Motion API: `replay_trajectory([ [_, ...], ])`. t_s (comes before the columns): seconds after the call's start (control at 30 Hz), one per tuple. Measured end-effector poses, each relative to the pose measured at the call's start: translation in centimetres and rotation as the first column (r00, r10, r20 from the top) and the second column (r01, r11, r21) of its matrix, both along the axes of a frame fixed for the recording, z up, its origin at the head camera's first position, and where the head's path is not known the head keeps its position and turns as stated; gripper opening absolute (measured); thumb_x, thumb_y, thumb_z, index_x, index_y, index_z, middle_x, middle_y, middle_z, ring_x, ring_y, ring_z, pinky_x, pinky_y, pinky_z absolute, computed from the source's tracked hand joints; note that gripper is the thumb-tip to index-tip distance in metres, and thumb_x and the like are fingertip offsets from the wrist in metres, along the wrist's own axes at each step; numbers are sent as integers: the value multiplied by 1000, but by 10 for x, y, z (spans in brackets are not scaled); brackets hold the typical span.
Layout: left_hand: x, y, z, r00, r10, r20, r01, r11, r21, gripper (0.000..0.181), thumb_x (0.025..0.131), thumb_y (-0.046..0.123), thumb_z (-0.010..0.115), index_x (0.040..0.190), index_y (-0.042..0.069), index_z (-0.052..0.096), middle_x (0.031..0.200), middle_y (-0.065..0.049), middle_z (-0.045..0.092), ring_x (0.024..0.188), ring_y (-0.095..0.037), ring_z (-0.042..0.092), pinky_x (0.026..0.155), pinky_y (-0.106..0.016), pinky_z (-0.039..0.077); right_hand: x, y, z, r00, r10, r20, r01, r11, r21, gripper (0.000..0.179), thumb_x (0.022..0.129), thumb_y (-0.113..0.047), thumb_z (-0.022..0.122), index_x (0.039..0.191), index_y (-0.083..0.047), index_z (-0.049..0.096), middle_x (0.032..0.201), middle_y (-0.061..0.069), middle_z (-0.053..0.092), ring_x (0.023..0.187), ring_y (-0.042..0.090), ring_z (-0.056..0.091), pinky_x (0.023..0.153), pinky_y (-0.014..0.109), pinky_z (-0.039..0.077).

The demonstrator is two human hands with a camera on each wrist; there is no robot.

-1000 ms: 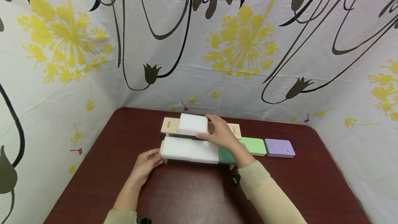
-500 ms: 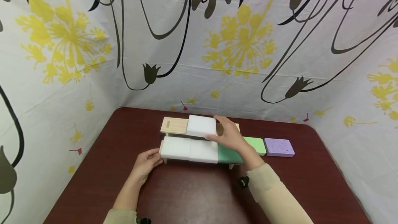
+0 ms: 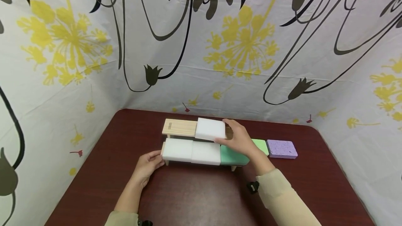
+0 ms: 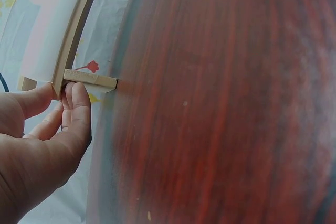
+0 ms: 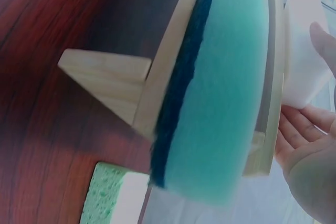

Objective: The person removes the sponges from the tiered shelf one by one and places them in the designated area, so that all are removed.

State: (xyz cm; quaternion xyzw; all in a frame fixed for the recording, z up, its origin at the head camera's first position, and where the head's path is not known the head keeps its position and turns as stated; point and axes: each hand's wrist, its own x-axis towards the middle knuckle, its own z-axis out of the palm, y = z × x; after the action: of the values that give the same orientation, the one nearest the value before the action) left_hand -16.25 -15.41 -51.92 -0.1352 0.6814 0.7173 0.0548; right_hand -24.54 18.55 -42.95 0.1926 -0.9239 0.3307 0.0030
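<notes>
Right hand (image 3: pixel 237 138), centre of the head view: thumb and fingers grip the right end of one white rectangular foam block (image 3: pixel 210 129). Block lies over the pale wooden rear shelf (image 3: pixel 182 127); whether it touches the wood, I cannot tell. Left hand (image 3: pixel 149 165), lower left of centre: pinches an end of the pale wooden front shelf (image 4: pixel 75 35) — largely hidden from me beneath two white foam slabs (image 3: pixel 178 149) and one teal sponge with dark scouring face (image 5: pixel 223 87). Right of centre: one light-green sponge (image 3: pixel 261 146), partly behind the right arm; one speckled purple sponge (image 3: pixel 282 149), unobstructed. Beige sleeves (image 3: pixel 289 198): cut off below.
</notes>
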Motion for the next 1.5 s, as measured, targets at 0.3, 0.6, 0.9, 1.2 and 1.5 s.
replay_trajectory([
  [0.3,1,-1,-4,1000,-6,-16,6,1000,-15,36,101,-5,54,136,-16,52,126,-35,60,102,-21,68,89,-29,60,4,13,-5,1000,5,-3,-5,1000,12,92,81,-50,84,151,-5,44,152,20,45,139,39,42,108,60,44],
  [0.6,1,-1,-3,999,-28,-19,28,999,-21,37,102,-4,54,136,-16,51,126,-34,60,104,-22,67,90,-31,60,8,24,-5,1000,-2,-7,2,1000,10,92,80,-49,85,151,-7,44,151,17,46,137,37,44,107,59,46],
  [0.9,1,0,-3,999,-30,-17,30,999,-19,38,102,-3,54,137,-17,50,126,-35,59,103,-22,68,90,-33,60,13,34,-2,1000,-17,-19,17,1000,-5,93,80,-47,86,151,-6,44,150,19,46,131,37,50,102,58,50],
  [1.2,1,0,-1,999,-36,-15,36,999,-18,39,102,-2,54,137,-17,49,127,-36,59,103,-21,68,89,-32,60,14,47,-3,998,-25,-61,24,1000,-9,92,79,-50,85,150,-6,45,147,18,50,123,36,56,96,56,53],
  [1.5,1,-1,-1,999,-36,-18,36,999,-10,38,102,-3,54,137,-18,48,128,-37,58,102,-20,68,90,-32,60,16,60,-6,996,-38,-81,36,999,-34,92,78,-48,87,148,-5,47,148,19,49,135,39,46,106,62,45],
])
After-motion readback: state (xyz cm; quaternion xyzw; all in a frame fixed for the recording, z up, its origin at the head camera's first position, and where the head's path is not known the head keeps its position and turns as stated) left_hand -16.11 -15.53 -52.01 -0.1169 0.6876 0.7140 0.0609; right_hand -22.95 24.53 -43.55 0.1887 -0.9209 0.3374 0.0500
